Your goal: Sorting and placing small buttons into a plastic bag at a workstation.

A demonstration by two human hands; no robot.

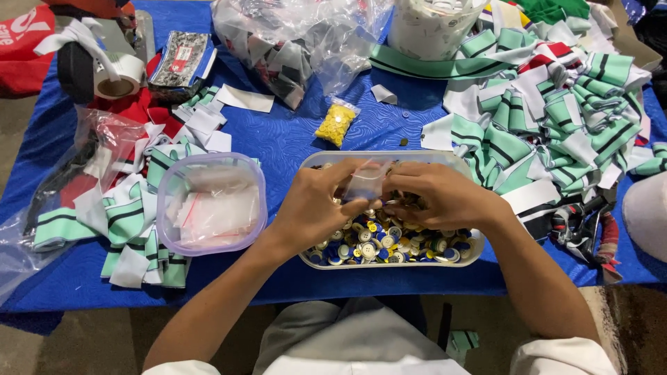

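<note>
Over the button tray (pixel 316 161), both hands pinch a small clear bag (pixel 366 182).

tray of buttons at the worktop's near middle

the tray (pixel 467 255) lies on the worktop (pixel 292 139); a tub (pixel 211 203) sits left of it, a packet of beads (pixel 336 123) behind, fabric strips (pixel 556 118) to the right.

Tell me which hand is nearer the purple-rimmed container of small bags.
Left. The left hand is just right of the purple-rimmed container, over the button tray; the right hand is farther right.
</note>
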